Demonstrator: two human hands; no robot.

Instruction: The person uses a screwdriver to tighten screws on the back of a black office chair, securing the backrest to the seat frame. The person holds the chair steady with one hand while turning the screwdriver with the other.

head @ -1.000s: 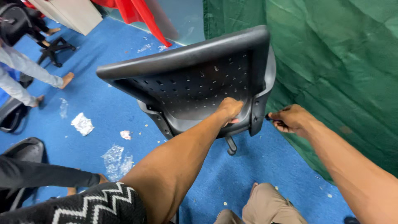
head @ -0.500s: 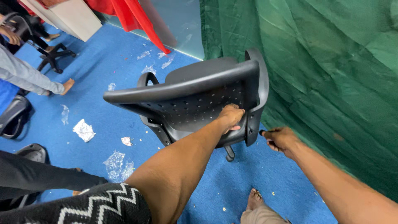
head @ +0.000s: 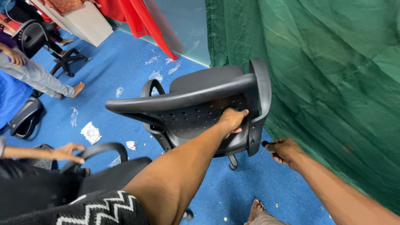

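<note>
A black office chair [head: 196, 93] with a perforated backrest stands on the blue carpet ahead of me. My left hand [head: 231, 120] presses flat against the back of the backrest, near its right side, fingers curled on the plastic. My right hand [head: 284, 151] is closed around a small dark tool whose tip points at the lower end of the chair's right armrest [head: 260, 104].
A green curtain [head: 333, 83] hangs close on the right. A second black chair [head: 108, 171] sits at lower left, with another person's hand [head: 68, 152] on its armrest. Crumpled plastic and paper scraps [head: 91, 132] litter the carpet. Another person stands at far left beside a wheeled chair [head: 37, 39]. My bare foot [head: 255, 208] shows below.
The view has pulled back and the chair now sits more upright and farther off. My left hand stays on the backrest; my right hand stays at the armrest base. Another person's hand appeared lower left.
</note>
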